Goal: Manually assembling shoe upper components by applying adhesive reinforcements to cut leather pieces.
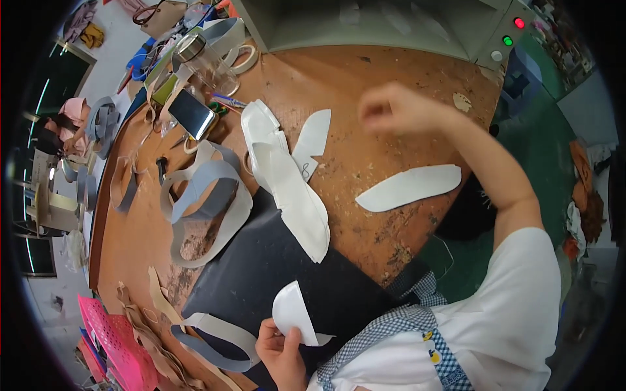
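Nearest the camera are the white sleeve (pixel 515 287) and the checked apron (pixel 378 329) of the person, filling the lower right. From the left, a pink perforated basket (pixel 117 339) stands beside the worktable (pixel 365 260); grey looped strips (pixel 240 212) come next, below a phone (pixel 192 112). At the lower middle, the left hand (pixel 283 348) pinches a small white piece (pixel 292 309) by its lower end, thumb in front, just over the black mat (pixel 241 287); the piece's rounded tip points up and away from the person, its long axis leaning slightly left. Overlapping white pieces (pixel 290 182) lie beyond, partly on the mat, their long axis slanting from upper left to lower right. Touching them on the right, a notched white piece (pixel 314 137) slants the other way, its tip toward the upper right. The right hand (pixel 388 111) is blurred above the wood, fingers curled; whether it grips anything, I cannot tell. Below it, a long white piece (pixel 411 188) lies almost crosswise, narrow tip pointing left, broad end right and slightly higher. A grey cabinet (pixel 505 29) stands at the far edge.
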### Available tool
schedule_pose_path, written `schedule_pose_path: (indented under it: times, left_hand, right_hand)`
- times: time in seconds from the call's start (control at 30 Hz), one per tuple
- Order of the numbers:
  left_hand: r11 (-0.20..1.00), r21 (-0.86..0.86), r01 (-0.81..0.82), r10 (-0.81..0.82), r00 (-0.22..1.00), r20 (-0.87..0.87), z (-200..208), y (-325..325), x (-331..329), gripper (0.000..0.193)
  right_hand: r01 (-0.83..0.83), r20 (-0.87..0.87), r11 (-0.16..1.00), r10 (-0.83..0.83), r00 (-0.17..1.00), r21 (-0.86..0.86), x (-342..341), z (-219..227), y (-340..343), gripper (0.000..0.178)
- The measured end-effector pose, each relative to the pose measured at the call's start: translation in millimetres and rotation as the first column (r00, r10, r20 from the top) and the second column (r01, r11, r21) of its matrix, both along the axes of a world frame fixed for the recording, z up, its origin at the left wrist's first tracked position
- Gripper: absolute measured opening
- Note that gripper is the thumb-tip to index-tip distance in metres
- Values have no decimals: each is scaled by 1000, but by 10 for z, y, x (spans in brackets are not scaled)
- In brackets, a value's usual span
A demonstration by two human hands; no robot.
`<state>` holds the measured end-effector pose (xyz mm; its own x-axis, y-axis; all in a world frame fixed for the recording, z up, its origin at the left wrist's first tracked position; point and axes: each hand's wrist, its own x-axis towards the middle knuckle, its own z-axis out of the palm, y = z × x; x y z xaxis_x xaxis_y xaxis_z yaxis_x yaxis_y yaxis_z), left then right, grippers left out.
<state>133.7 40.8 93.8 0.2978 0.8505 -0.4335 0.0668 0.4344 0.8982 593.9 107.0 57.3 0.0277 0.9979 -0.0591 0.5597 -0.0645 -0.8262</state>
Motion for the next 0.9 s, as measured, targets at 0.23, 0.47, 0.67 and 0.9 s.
schedule_pose_path:
  times: [0.23,0.47,0.67,0.9]
  left_hand:
    - [987,-13,-157,157,967,201,-152,164,38,23]
    - [509,786,350,328,766,-553,-261,497,287,53]
    - [921,281,269,-319,936,149,-16,340,850,14]
    - [900,409,153,-245,952,183,-41,289,978,14]
  right_hand:
    - [-55,464,987,-22,886,152,-876,-166,-932,25]
    - [21,-86,995,-30,996,-101,-1102,156,-839,22]
    - [-72,-360,997,64,931,-8,-1634,537,-868,27]
    - [185,-22,916,-190,982,356,-2084,461,-1123,25]
